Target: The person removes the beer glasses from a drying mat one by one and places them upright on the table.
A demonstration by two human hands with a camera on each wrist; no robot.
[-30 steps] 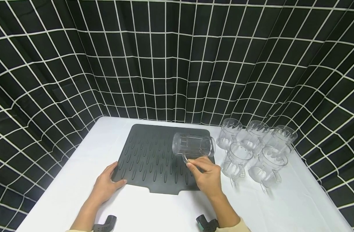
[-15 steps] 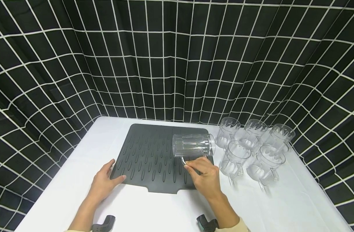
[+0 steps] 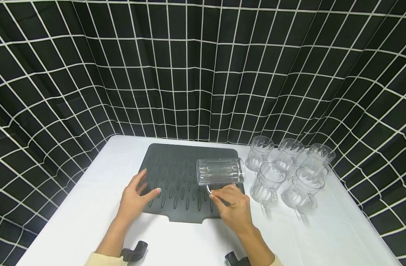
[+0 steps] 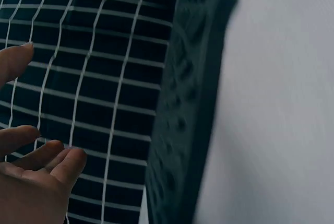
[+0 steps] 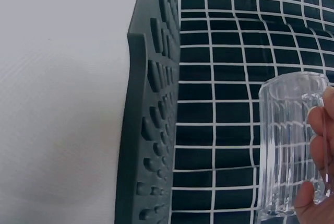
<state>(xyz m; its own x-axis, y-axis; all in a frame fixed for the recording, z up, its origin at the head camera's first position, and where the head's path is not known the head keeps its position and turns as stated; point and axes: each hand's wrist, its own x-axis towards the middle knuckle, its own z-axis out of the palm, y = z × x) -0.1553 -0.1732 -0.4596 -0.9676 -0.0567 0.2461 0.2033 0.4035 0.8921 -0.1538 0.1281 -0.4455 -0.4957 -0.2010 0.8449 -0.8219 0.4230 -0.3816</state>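
My right hand (image 3: pixel 234 208) grips the handle of a clear ribbed mug (image 3: pixel 219 171). The mug is on its side above the right part of a dark grey drying mat (image 3: pixel 176 184). In the right wrist view, fingers (image 5: pixel 319 151) curl at the handle of the same mug (image 5: pixel 287 140). My left hand (image 3: pixel 133 199), holding nothing, hovers over the mat's left front edge with thumb and fingers spread. The left wrist view shows that hand (image 4: pixel 42 172) apart from the mat (image 4: pixel 182 98).
Several more clear mugs stand upright on the white table (image 3: pixel 329 229) right of the mat, such as a front mug (image 3: pixel 267 183) and a back mug (image 3: pixel 260 153). A black curtain (image 3: pixel 196 74) with white grid lines surrounds the table's back and sides.
My left hand has lifted from the mat's left edge and moved right and inward, over the mat. The right hand keeps the mug, which has turned slightly and shifted a little toward me.
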